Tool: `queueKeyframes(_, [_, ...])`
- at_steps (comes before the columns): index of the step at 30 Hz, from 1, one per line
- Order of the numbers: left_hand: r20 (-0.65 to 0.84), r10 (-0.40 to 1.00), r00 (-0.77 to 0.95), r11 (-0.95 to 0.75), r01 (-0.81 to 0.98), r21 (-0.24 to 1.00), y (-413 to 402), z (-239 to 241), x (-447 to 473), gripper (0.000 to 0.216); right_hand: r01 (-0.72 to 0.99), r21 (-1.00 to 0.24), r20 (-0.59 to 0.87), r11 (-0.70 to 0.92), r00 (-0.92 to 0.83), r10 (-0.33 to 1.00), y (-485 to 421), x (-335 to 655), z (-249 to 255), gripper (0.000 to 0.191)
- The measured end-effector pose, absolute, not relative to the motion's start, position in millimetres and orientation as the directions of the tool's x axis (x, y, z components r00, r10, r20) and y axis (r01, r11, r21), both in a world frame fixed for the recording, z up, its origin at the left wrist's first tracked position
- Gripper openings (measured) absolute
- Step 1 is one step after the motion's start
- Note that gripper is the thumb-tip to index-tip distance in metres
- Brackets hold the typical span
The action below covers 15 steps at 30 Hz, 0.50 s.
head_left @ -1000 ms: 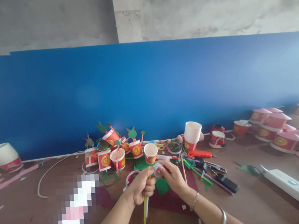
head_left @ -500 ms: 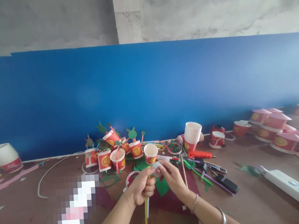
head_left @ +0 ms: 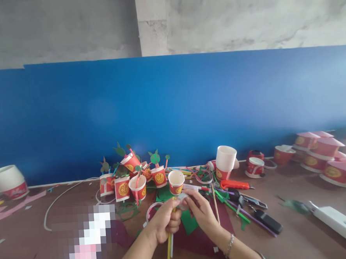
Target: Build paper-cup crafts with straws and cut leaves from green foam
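— Yellow straw [head_left: 169, 249]: where is it?
— Just in front of the red cup [head_left: 176, 182], upright in the left hand [head_left: 164, 223], which is fisted around it, probably to steady it.
— The right hand [head_left: 204, 214]?
— Right of that cup, fingertips pinched on a small pale piece [head_left: 183, 197] at the straw's top.

Soft, even daylight, barely any shadows; a faint hazy patch sits on the blue wall [head_left: 101, 110], and edges bow outward.
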<state>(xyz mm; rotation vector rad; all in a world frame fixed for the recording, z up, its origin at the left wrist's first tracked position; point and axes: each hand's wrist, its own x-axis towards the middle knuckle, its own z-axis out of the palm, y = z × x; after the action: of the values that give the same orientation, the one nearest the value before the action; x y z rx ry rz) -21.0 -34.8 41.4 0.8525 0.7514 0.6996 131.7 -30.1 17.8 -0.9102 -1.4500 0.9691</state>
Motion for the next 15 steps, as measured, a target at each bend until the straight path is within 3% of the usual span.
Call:
queueKeyframes(6, [-0.269, 0.801, 0.534, 0.464, -0.272, 0.843, -37.9, 46.6, -21.1, 0.033, -0.202, -0.955, 0.243, 0.216, -0.115, 0.963, -35.8, 125.6, 21.2, 0.032])
queueKeyframes(12, [-0.290, 0.796, 0.531, 0.469, -0.239, 0.850, -36.4, 41.0, -20.4, 0.032, -0.027, -0.931, 0.365, 0.364, -0.112, 0.924, -32.5, 131.5, 21.0, 0.035])
queueKeyframes(15, [-0.286, 0.795, 0.534, 0.467, -0.238, 0.852, -36.0, 40.4, -21.3, 0.033, -0.029, -0.946, 0.325, 0.323, -0.103, 0.940, -30.2, 131.4, 16.3, 0.035])
